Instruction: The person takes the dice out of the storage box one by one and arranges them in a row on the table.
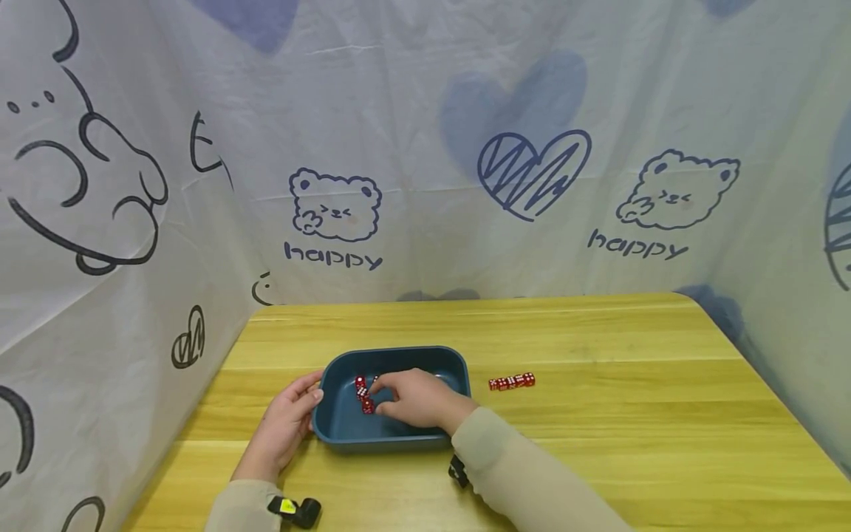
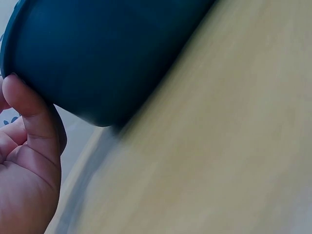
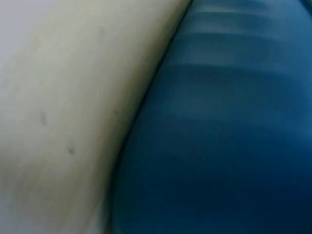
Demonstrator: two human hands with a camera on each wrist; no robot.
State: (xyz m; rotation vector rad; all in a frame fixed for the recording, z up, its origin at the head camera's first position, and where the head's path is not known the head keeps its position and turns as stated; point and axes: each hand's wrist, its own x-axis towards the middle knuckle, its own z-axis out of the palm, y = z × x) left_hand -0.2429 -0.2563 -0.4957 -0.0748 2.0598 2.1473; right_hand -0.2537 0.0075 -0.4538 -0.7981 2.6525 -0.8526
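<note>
A dark blue rectangular tray (image 1: 359, 445) stands on the table, with several red dice (image 1: 362, 393) in a short line inside its left half. My left hand (image 1: 284, 423) grips the tray's left rim; in the left wrist view the thumb (image 2: 29, 107) bends against the tray wall (image 2: 107, 58). Over the tray's middle, my right hand (image 1: 419, 399) reaches in, its index finger and thumb spread apart just right of the dice. Part of a die shows by the index fingertip; the other fingers are hidden. Only the blurred tray (image 3: 214, 146) is recognisable in the right wrist view.
To the right of the tray, several red dice (image 1: 512, 382) lie in a row on the yellow wooden table (image 1: 631, 414). White cloth (image 1: 425, 222) with printed hearts and bears hangs behind the table and at both sides.
</note>
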